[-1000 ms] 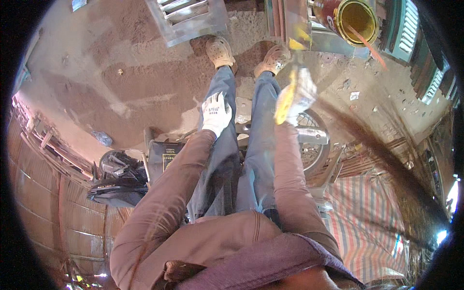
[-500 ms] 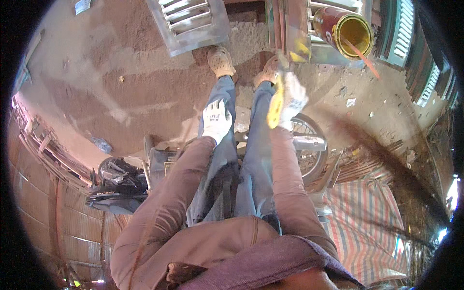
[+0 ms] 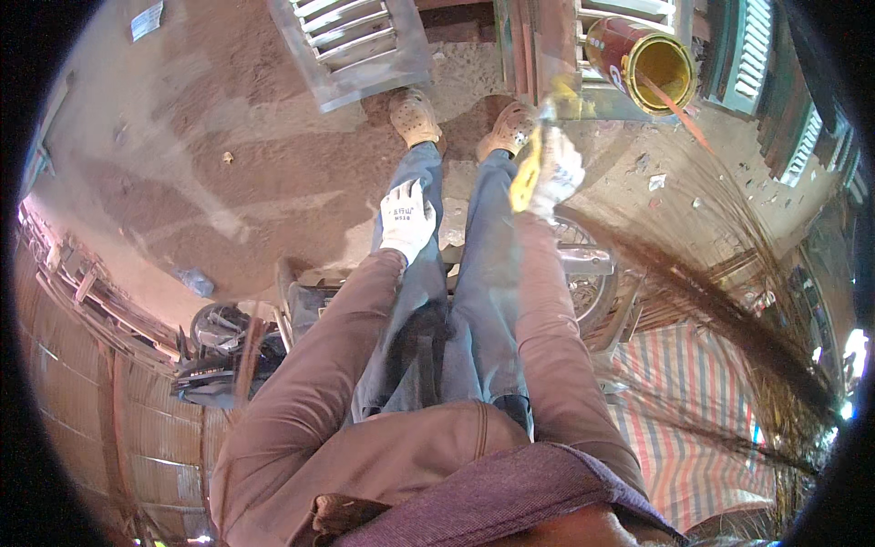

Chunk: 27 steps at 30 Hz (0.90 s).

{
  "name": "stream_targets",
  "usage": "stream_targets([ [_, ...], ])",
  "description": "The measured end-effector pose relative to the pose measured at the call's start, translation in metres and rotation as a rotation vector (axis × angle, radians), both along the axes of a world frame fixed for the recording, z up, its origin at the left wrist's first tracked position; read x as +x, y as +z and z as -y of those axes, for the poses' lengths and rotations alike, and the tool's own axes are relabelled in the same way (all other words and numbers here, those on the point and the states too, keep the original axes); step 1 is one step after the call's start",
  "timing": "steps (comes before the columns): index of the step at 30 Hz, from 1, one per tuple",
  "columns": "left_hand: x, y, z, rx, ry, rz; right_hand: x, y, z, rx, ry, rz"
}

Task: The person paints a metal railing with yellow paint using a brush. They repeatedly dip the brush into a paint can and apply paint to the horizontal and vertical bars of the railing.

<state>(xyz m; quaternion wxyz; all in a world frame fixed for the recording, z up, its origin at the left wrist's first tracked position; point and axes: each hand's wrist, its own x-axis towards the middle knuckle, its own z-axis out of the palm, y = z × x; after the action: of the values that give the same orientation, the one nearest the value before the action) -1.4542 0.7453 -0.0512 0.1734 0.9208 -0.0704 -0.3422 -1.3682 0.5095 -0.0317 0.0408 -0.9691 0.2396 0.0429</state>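
Observation:
My right hand (image 3: 558,175), in a white work glove, is closed around the yellow handle of what looks like a paintbrush (image 3: 526,180). Motion blurs its far end, which points away toward a louvred shutter (image 3: 597,102) with a yellow patch on its near corner. My left hand (image 3: 407,217), gloved in white too, lies on my left leg near the knee with its fingers extended, holding nothing. Right of the brush, a dark red can (image 3: 620,59) with a yellow inside is tilted toward me, and a thin orange stick (image 3: 673,108) pokes out of it.
Another louvred shutter (image 3: 351,46) lies at the far left of my feet on the dirt floor. More shutters (image 3: 752,59) are at the far right. Behind me are a motorbike (image 3: 583,264), a striped tarp (image 3: 684,410) and a blurred dark brown pole with strands (image 3: 729,305).
My right hand and the paintbrush have shifted slightly away and right, with the brush tip nearer the shutter corner. My left hand stays on my leg. The view has moved a little.

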Motion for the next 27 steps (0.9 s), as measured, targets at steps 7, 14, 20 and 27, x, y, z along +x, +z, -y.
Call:
stream_targets([
  [7, 0.007, -0.009, -0.011, 0.017, 0.017, -0.045, -0.056, -0.012, -0.014, 0.186, 0.047, -0.027],
  [14, 0.024, -0.004, -0.011, -0.022, 0.002, -0.042, -0.011, -0.012, 0.068, 0.044, -0.355, 0.316],
  [20, 0.051, -0.011, -0.011, 0.028, -0.018, -0.006, -0.020, -0.014, 0.062, 0.007, -0.056, 0.066],
  [27, 0.114, -0.008, -0.002, 0.020, -0.122, -0.048, -0.026, 0.013, 0.020, 0.449, -0.024, -0.094],
])
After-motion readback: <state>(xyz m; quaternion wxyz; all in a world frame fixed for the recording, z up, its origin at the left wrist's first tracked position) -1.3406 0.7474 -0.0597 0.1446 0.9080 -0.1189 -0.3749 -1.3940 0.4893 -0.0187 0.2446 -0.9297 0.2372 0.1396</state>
